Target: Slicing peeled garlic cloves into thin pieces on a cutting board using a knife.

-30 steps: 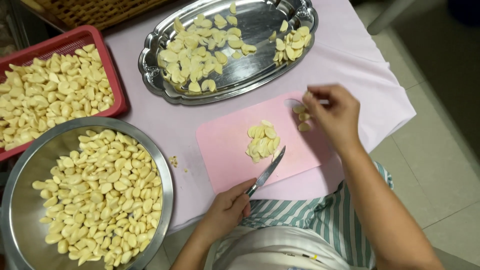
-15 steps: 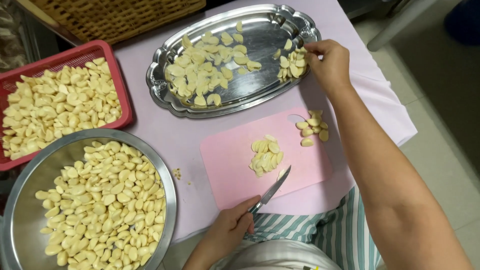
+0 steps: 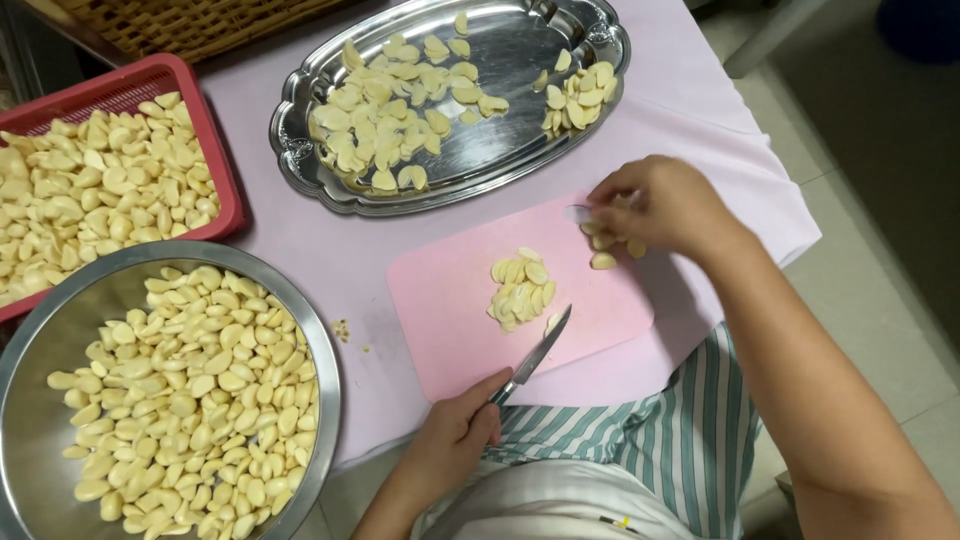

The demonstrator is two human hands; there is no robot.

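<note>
My left hand (image 3: 455, 432) grips the dark handle of a small knife (image 3: 535, 355), whose blade points up toward a pile of sliced garlic (image 3: 520, 290) in the middle of a pink cutting board (image 3: 440, 310). At the board's far right corner, my right hand (image 3: 660, 205) rests with its fingers curled over a few loose garlic pieces (image 3: 605, 260); whether it holds any is hidden.
An oval silver tray (image 3: 500, 150) with garlic slices lies behind the board. A round steel bowl (image 3: 320, 350) full of peeled cloves sits at front left, with a red basket (image 3: 225, 170) of cloves behind it. A pale pink cloth covers the table (image 3: 700, 130), and a wicker basket (image 3: 190, 25) stands at the back.
My right hand went from the board up to the silver tray's right end, then came back down to the board's right corner. The knife hand has barely moved.
</note>
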